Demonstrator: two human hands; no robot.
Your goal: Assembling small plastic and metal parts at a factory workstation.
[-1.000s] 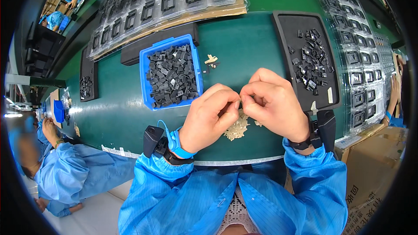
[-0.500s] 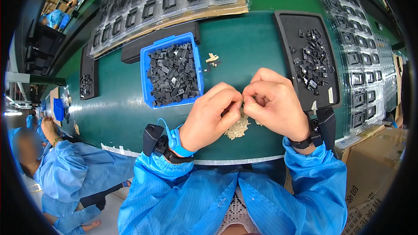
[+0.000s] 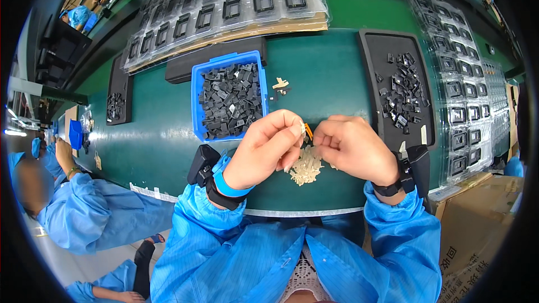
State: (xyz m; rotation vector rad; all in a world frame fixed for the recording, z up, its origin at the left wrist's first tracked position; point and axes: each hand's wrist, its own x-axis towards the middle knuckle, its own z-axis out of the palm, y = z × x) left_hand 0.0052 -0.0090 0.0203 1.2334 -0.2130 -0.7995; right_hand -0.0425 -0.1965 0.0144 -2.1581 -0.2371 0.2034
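My left hand is closed in a pinch, with a small cream-coloured piece at its fingertips. Right beside that piece, between the two hands, shows a small orange-and-dark part; which hand bears it I cannot tell. My right hand has its fingers curled together close by, and whatever they hold is hidden. Under the hands lies a heap of small cream pieces on the green tabletop. To the left stands a blue bin filled with small black plastic parts.
A black tray with loose black parts lies to the right. Clear trays of black frames stand at the far left and far right. A few cream scraps lie beyond the hands. A co-worker sits at the left.
My fingertips have drawn apart, and the cream piece and orange part now show between them. My left hand has turned and shifted slightly left. The whole view has shifted a little.
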